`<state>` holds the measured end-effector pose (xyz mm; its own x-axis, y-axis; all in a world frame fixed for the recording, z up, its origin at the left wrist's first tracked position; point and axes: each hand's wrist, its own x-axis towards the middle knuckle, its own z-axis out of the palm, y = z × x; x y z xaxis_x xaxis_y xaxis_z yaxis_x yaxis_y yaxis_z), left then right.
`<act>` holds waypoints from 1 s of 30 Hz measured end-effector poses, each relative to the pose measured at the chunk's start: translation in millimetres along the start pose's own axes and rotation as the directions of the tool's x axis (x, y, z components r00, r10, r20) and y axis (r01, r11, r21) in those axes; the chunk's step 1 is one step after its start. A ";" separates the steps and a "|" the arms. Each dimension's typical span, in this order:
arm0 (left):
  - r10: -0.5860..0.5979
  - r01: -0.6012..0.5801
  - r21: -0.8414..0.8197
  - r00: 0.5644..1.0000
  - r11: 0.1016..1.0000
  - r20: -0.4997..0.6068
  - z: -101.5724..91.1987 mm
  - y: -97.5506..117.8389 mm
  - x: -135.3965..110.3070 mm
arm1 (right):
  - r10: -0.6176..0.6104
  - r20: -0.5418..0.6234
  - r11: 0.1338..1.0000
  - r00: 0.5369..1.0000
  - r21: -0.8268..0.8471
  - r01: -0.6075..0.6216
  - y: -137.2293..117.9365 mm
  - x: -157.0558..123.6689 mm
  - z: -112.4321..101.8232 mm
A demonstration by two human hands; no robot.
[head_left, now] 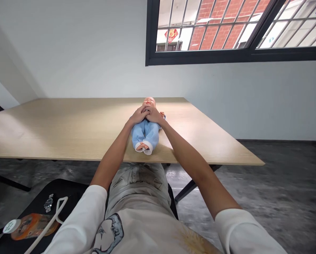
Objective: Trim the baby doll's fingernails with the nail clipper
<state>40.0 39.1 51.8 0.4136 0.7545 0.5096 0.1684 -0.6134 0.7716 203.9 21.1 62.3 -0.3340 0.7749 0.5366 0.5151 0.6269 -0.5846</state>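
Both hands — left hand (137, 116), right hand (154, 115) — grip closed together over the doll (146, 133) on the table (68, 127), bottle (28, 225) well apart.

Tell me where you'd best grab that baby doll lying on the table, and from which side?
Probably the torso, a hand at each flank, reaching in from the near edge. The baby doll lies on its back on the table, feet toward the person, head away, so the trunk is its broadest, steadiest part. The left hand and right hand rest together on its chest.
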 end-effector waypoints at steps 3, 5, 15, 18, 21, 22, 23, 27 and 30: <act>-0.008 0.008 0.003 1.000 1.000 0.013 0.3 -0.6 0.3 | -0.003 0.004 1.000 1.000 0.001 0.003 -0.9 -0.5 -0.9; -0.021 0.021 0.007 1.000 1.000 0.015 0.5 -0.8 0.4 | -0.013 0.006 1.000 1.000 0.003 0.013 -1.3 -0.9 -1.2; -0.016 0.016 -0.010 1.000 1.000 0.001 1.8 0.9 0.6 | -0.004 -0.003 1.000 1.000 0.000 0.004 -3.1 -2.2 -1.5; -0.022 0.022 -0.005 1.000 1.000 -0.003 1.7 1.2 0.2 | -0.006 -0.012 1.000 1.000 0.018 0.006 -3.2 -2.2 -1.4; -0.031 0.031 -0.002 1.000 1.000 -0.001 2.0 3.5 -0.8 | 0.007 -0.007 1.000 1.000 0.005 -0.007 -3.4 -1.8 -0.9; -0.034 0.034 -0.002 0.999 0.999 -0.001 2.2 4.8 -1.2 | 0.007 -0.006 1.000 1.000 0.002 -0.007 -3.3 -1.6 -0.7; -0.033 0.033 -0.004 0.999 0.999 -0.002 2.4 6.2 -1.7 | 0.004 -0.004 1.000 1.000 0.000 -0.004 -3.1 -1.4 -0.6; -0.023 0.023 -0.008 1.000 1.000 -0.001 3.0 11.6 -3.4 | 0.001 0.007 1.000 1.000 -0.019 -0.001 -0.8 -0.2 -0.3; -0.039 0.039 0.002 0.999 0.999 0.000 2.7 13.6 -4.2 | -0.010 0.003 1.000 1.000 -0.020 0.010 1.1 0.3 -0.3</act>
<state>43.0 26.9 59.2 0.4066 0.7777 0.4794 0.1863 -0.5843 0.7899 204.6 22.0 61.9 -0.3416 0.7686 0.5408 0.5271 0.6331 -0.5669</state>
